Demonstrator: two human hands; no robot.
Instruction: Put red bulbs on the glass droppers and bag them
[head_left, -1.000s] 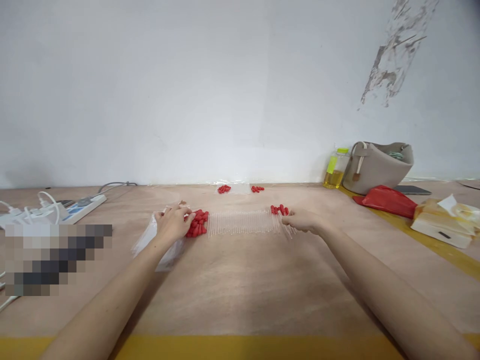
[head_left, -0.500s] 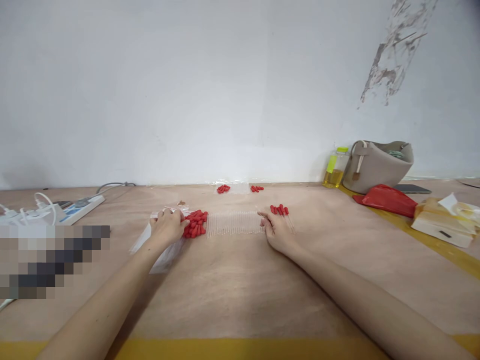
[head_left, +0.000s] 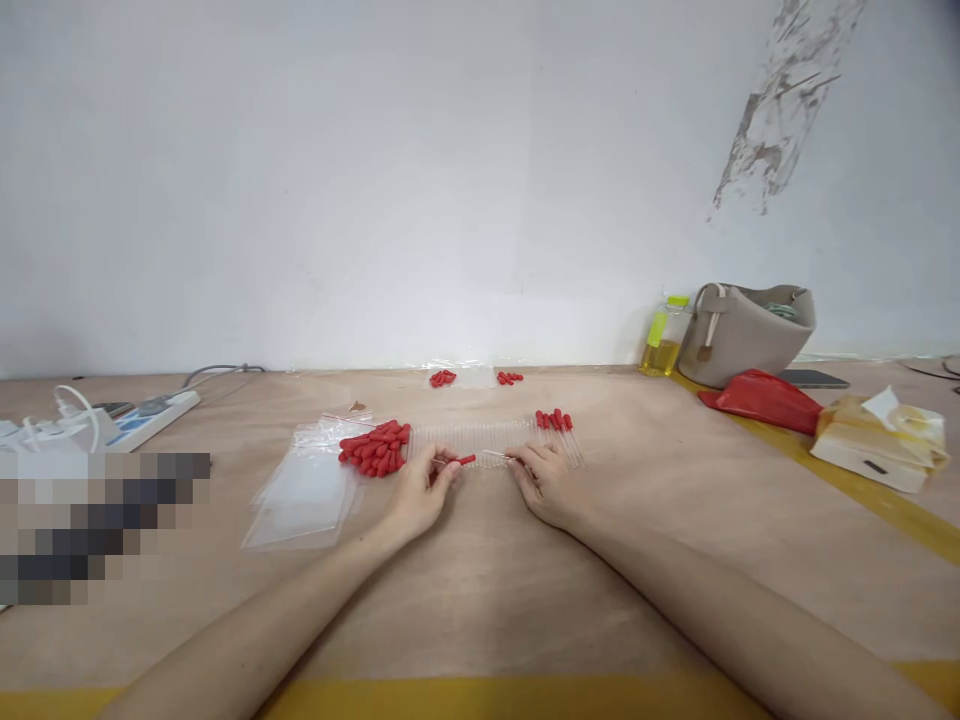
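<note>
My left hand pinches a red rubber dropper bulb between thumb and finger. Facing it, my right hand is closed on a thin clear dropper tube. A small gap separates the bulb from the tube's near end. Behind both hands lies a row of clear dropper tubes, side by side on the table. A pile of red bulbs sits left of the row. Several tubes topped with red bulbs lie at its right end.
Clear plastic bags lie beside the pile. Two small groups of red bulbs rest near the wall. A power strip is at left. A bottle, grey bag, red pouch and tissue pack stand at right.
My left hand has left the pile and moved right with a red bulb. My right hand, with a tube, has come slightly nearer to me. The two hands now face each other.
</note>
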